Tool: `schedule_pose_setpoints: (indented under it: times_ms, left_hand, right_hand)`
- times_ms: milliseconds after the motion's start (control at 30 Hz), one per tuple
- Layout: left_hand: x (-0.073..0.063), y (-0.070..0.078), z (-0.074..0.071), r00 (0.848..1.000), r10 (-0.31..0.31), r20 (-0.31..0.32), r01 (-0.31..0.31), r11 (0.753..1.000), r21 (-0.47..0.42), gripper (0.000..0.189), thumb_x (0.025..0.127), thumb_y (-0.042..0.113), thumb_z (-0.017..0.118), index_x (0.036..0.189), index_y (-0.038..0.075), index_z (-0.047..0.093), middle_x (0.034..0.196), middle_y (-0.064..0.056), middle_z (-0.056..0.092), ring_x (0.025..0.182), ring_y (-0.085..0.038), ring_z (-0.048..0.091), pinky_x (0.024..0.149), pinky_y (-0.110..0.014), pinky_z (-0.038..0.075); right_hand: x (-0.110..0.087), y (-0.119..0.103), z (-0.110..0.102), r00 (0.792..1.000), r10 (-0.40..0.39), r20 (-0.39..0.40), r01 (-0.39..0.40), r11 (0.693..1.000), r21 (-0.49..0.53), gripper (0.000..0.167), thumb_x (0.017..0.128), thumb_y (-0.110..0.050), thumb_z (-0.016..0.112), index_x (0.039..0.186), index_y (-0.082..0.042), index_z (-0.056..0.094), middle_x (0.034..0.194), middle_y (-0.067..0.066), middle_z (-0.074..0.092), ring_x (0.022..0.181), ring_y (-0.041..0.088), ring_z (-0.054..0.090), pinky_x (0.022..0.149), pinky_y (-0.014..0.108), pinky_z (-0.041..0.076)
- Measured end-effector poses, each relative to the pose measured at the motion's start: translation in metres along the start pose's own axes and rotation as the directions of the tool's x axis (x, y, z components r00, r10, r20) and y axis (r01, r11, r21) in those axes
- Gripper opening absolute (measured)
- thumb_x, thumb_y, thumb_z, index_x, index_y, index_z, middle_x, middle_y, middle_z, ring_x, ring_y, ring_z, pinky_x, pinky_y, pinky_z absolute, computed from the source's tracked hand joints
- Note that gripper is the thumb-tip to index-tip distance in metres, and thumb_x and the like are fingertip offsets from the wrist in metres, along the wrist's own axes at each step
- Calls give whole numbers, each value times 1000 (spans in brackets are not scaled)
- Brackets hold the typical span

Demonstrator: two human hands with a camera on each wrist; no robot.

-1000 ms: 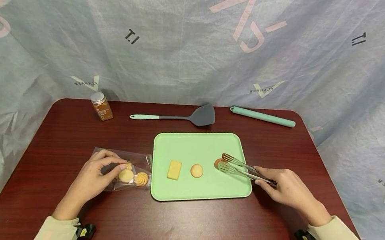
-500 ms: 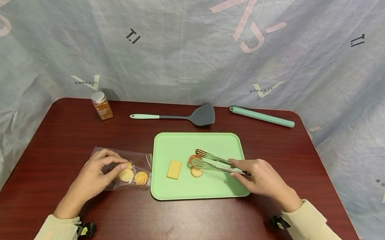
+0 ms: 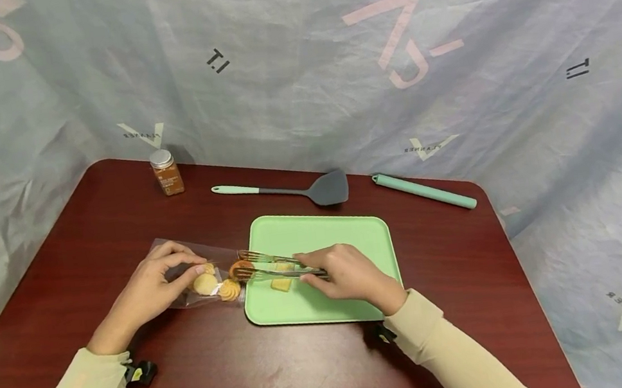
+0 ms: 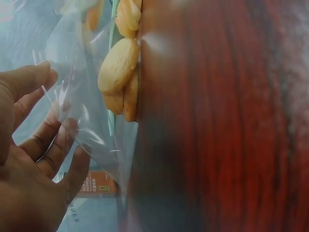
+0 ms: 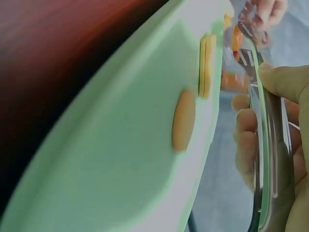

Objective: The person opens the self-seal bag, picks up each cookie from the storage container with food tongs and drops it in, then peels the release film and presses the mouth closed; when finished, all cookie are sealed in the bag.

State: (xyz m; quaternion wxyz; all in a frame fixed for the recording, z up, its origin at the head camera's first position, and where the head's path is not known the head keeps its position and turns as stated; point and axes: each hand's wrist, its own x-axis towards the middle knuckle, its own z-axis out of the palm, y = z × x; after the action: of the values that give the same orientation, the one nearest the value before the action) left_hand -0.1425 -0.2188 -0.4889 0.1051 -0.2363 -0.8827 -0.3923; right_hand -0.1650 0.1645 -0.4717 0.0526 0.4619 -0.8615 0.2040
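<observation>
Two bare hands work over a dark red table [image 3: 310, 375]. The right hand [image 3: 350, 273] is curled round metal tongs [image 3: 291, 272], fingers and thumb on opposite sides. The tong ends are closed on a reddish cookie [image 3: 241, 268], held left of that hand, at the near-left edge of a light green tray [image 3: 351, 234]. I cannot tell whether this cookie touches the bag beside it.

Under the tongs, on the tray, lies a rectangular biscuit [image 3: 281, 285], partly covered. A round cookie [image 5: 184, 121], hidden from above by the right hand, shows on the tray in the right wrist view, nearer that hand than the biscuit is.

The left hand [image 3: 160, 274] grips the film of a clear bag [image 3: 224, 259], fingers bent; whether thumb and fingertips meet is unclear. Just by those fingertips, inside, are a pale round cookie [image 3: 204, 285] and a swirled cookie [image 3: 230, 289].

Beyond the left hand stands a spice jar [image 3: 168, 178]; beyond the right hand lie a grey spatula [image 3: 329, 188] and a green stick [image 3: 427, 191].
</observation>
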Motion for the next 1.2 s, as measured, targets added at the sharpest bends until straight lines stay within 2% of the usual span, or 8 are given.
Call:
schedule_pose_setpoints:
  times_ms: [167,267,367,500,700,933,1200]
  left_hand:
    - [-1,-1,-1,1000,-1,-11,1,1000,-9,12,93,12,77,104,15,79,108,5,59,103,-16,53,77,-37,45]
    - [1,0,-1,1000,5,-15,-5,1000,-14,11,92,11,77,103,15,79,107,5,60,103,-16,53,77,-37,44]
    - [2,2,-1,1000,11,-18,-11,1000,-17,11,92,11,78,102,15,80,106,5,60,102,-15,53,78,-36,43]
    - [3,4,-1,999,24,-28,-24,999,-21,12,90,11,79,102,16,80,105,6,60,101,-15,53,81,-33,42]
    - [4,4,-1,999,32,-35,-32,999,-18,13,90,9,79,103,14,80,105,5,61,102,-15,53,82,-32,41]
    - [3,5,-2,999,19,-28,-20,999,-37,13,92,7,77,104,12,79,107,5,60,102,-15,52,80,-38,43]
    - [3,5,-3,999,17,-31,-18,1000,-25,13,91,8,78,103,14,79,107,5,60,103,-15,52,83,-34,40]
  right_hand:
    - [19,-8,10,999,-16,46,14,999,29,38,98,-27,71,130,-8,70,118,3,72,46,-2,32,56,22,41]
    - [25,-11,15,998,-3,59,-1,998,61,38,98,-28,71,130,-8,70,113,3,74,43,-3,27,51,22,35]
    - [30,-13,18,997,20,68,-26,995,92,39,99,-29,70,131,-7,69,94,-1,75,44,-3,26,50,22,33]
    - [36,-15,23,995,51,80,-61,990,128,40,98,-31,70,131,-9,69,65,-11,59,45,-2,24,50,22,30]
    - [42,-15,29,993,84,84,-97,981,171,40,99,-32,69,131,-9,69,48,-14,40,42,-2,20,47,21,27]
    - [46,-18,34,988,129,80,-141,974,177,41,99,-32,69,133,-9,68,43,-13,32,39,-3,18,43,20,25]
    - [47,-25,33,979,177,101,-192,967,169,44,99,-35,69,135,-10,66,42,-12,31,37,-1,19,41,20,23]
